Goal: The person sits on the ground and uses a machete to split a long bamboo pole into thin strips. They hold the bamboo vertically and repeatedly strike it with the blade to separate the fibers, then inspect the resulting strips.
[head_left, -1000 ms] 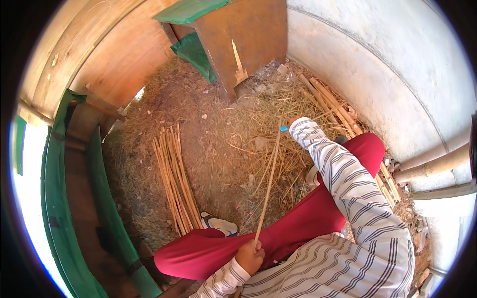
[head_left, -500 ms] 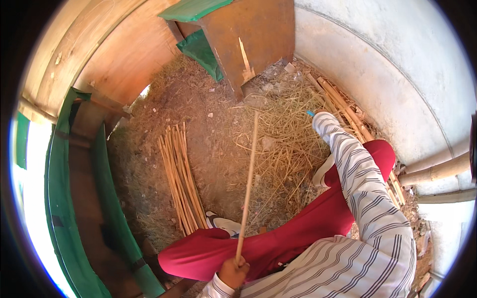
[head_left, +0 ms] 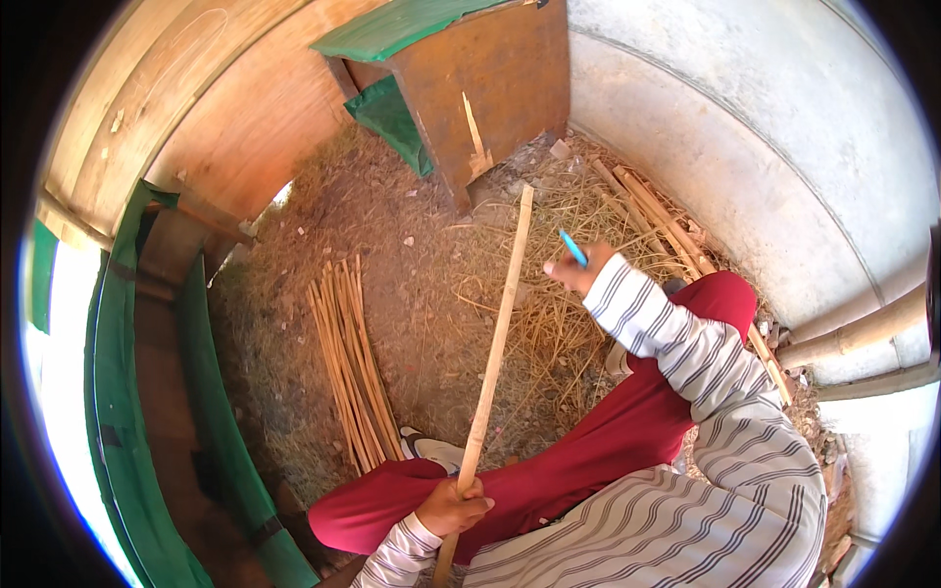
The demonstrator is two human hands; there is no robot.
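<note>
My left hand (head_left: 454,507) is wrapped round the lower part of a long pale bamboo strip (head_left: 501,333), which slants up and away, its far end raised over the ground. To the right of that far end, my right hand (head_left: 585,271) holds a slim bright blue object (head_left: 572,247) that juts from the fingers; its kind cannot be made out. A gap lies between the right hand and the strip. Left of the strip, a bundle of thin split bamboo sticks (head_left: 345,363) lies on the ground beside my shoe.
Straw-like shavings (head_left: 549,328) litter the dirt ahead. Longer bamboo pieces (head_left: 667,220) lie along the pale wall (head_left: 745,127) at right. A brown wooden cabinet (head_left: 500,88) with green covering stands at the back, and a green-edged bench (head_left: 221,372) on the left.
My right hand has come back and left toward the strip with the blue object. The strip has been drawn nearer, and my left hand now grips it farther from its near end.
</note>
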